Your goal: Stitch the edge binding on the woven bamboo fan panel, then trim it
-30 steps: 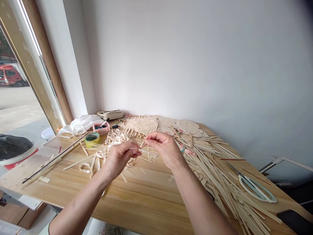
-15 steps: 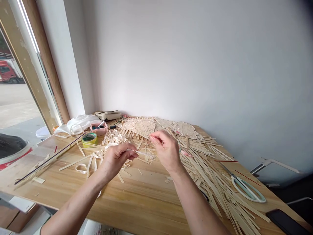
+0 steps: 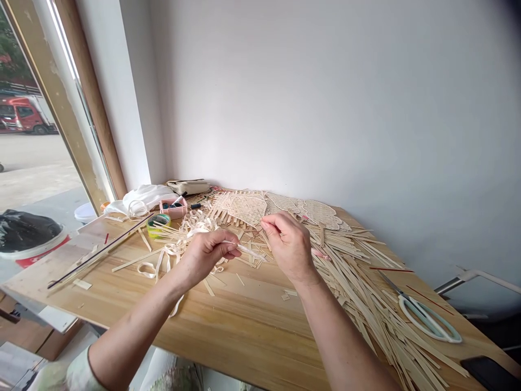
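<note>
While pinching a thin split-bamboo strip point(image 3: 249, 251) between thumb and fingertips of the left hand point(image 3: 208, 254), holding it just above a wooden workbench point(image 3: 228, 331), with its long axis lying nearly level and slanting rightward and slightly down in view, its free tip pointing just below the right hand point(image 3: 288, 244). Keeping both hands apart, not touching each other, though close together over the middle of the bench. Pressing the right thumb and forefinger together on something too thin to make out. Spreading out beneath and beyond the right hand, a long drift of loose bamboo splints point(image 3: 358, 293) lying mostly slantwise. Curling just left of the left hand, a tangle of curled pale strips point(image 3: 191, 231). Lying farther along the bench against the wall, woven bamboo panels point(image 3: 240, 209), with a pink plastic box point(image 3: 173, 209) and a green-and-yellow tape roll point(image 3: 158, 224) sitting nearer the window, and white-handled scissors point(image 3: 423, 320) resting at the right.
</note>
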{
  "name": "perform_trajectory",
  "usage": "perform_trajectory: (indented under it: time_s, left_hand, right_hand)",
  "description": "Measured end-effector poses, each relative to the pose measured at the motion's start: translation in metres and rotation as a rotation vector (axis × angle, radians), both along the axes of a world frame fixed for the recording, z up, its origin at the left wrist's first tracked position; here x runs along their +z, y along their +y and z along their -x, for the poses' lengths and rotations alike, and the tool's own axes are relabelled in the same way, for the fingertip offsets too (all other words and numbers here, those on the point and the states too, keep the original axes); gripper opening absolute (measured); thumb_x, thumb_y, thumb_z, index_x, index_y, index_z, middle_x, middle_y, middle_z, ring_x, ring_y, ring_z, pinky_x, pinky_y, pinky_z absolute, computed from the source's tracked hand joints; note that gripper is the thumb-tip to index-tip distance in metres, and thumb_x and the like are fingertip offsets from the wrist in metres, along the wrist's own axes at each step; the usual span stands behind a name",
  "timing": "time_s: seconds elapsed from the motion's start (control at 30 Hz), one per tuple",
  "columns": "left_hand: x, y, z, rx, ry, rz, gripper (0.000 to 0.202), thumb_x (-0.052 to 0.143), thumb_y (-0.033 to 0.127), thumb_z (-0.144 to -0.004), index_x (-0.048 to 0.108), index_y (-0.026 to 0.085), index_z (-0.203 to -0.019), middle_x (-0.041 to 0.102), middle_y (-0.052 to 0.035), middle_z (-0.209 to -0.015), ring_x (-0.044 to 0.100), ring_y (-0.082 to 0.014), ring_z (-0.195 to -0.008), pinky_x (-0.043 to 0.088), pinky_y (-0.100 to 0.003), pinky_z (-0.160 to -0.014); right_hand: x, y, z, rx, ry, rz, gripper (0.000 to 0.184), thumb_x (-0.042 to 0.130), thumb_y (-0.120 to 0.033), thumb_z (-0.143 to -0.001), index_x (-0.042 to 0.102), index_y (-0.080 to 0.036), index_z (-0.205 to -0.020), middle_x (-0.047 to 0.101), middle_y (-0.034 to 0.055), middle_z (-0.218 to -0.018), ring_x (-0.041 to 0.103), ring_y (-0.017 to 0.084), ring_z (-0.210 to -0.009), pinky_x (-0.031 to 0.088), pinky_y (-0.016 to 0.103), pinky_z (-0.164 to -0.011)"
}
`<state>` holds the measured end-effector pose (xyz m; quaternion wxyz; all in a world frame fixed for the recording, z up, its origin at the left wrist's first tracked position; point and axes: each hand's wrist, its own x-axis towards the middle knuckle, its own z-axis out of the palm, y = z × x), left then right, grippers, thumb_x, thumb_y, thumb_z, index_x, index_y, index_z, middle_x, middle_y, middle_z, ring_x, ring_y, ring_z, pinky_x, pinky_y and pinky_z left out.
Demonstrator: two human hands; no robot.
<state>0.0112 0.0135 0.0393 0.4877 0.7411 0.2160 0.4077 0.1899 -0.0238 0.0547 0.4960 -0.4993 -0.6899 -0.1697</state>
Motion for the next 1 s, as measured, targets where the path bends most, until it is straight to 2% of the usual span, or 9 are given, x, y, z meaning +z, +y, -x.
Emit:
perform_trajectory:
  time_s: [0.13,0.2,0.3,0.43,0.67,0.77,0.87,1.0]
  left_hand:
    - [0.003,0.006,0.001,-0.015,0.003,0.035,0.020,0.056,0.034,-0.078,0.060,0.014,-0.076,0.065,-0.0030,-0.070,0.064,-0.0142,-0.068,0.054,-0.025,-0.066]
    - [0.004,0.010,0.000,-0.012,-0.014,0.059,0.020,0.056,0.034,-0.077,0.059,0.014,-0.077,0.065,-0.0029,-0.070,0.065,-0.0144,-0.070,0.054,-0.026,-0.067]
    - [0.008,0.014,-0.002,-0.012,-0.023,0.083,0.021,0.058,0.035,-0.075,0.059,0.014,-0.077,0.065,-0.0027,-0.069,0.065,-0.0150,-0.069,0.054,-0.026,-0.066]
    - [0.010,0.014,-0.004,-0.027,0.001,0.056,0.019,0.058,0.033,-0.076,0.059,0.015,-0.077,0.064,-0.0023,-0.070,0.064,-0.0143,-0.068,0.054,-0.025,-0.064]
    - [0.010,0.011,-0.007,-0.045,0.025,0.026,0.011,0.055,0.027,-0.077,0.055,0.016,-0.078,0.061,-0.0010,-0.070,0.064,-0.0137,-0.069,0.053,-0.025,-0.063]
    - [0.009,0.011,-0.008,-0.039,0.026,0.033,0.010,0.054,0.025,-0.077,0.051,0.016,-0.078,0.060,0.0001,-0.068,0.064,-0.0142,-0.068,0.053,-0.025,-0.061]
    - [0.007,0.012,-0.009,-0.042,0.031,0.019,0.009,0.054,0.025,-0.077,0.049,0.017,-0.078,0.060,0.0007,-0.067,0.064,-0.0135,-0.068,0.053,-0.024,-0.061]
    - [0.008,0.010,-0.009,-0.059,0.054,0.003,0.008,0.053,0.024,-0.078,0.049,0.017,-0.079,0.060,0.0003,-0.069,0.064,-0.0135,-0.069,0.053,-0.023,-0.060]
  right_hand:
    - [0.002,-0.001,0.000,-0.002,0.006,0.000,0.017,0.045,-0.013,-0.082,0.053,-0.019,-0.069,0.057,0.0030,-0.068,0.053,0.015,-0.067,0.040,0.027,-0.062]
    - [0.004,-0.004,0.000,0.021,0.041,0.044,0.011,0.048,-0.014,-0.081,0.056,-0.020,-0.078,0.057,0.0015,-0.067,0.053,0.015,-0.064,0.041,0.026,-0.061]
    - [0.008,-0.010,0.002,0.106,0.053,0.131,0.017,0.048,-0.014,-0.080,0.058,-0.022,-0.092,0.056,-0.0012,-0.064,0.051,0.013,-0.059,0.040,0.025,-0.058]
    - [0.011,-0.016,0.003,0.210,-0.051,0.191,0.022,0.044,-0.011,-0.081,0.064,-0.021,-0.083,0.057,0.0020,-0.068,0.052,0.014,-0.062,0.040,0.026,-0.057]
    - [0.012,-0.017,0.003,0.285,-0.054,0.326,0.022,0.045,-0.012,-0.081,0.065,-0.019,-0.087,0.064,0.0053,-0.082,0.059,0.015,-0.074,0.046,0.027,-0.064]
    - [0.010,-0.017,0.004,0.315,-0.075,0.324,0.016,0.050,-0.015,-0.081,0.064,-0.017,-0.086,0.064,0.0062,-0.081,0.059,0.015,-0.073,0.046,0.027,-0.065]
    - [0.007,-0.015,0.006,0.302,-0.094,0.264,0.010,0.054,-0.018,-0.080,0.064,-0.017,-0.078,0.063,0.0053,-0.075,0.058,0.015,-0.068,0.046,0.027,-0.062]
    - [0.003,-0.012,0.008,0.249,-0.147,0.170,0.013,0.052,-0.014,-0.080,0.063,-0.018,-0.073,0.063,0.0050,-0.071,0.057,0.015,-0.067,0.045,0.027,-0.061]
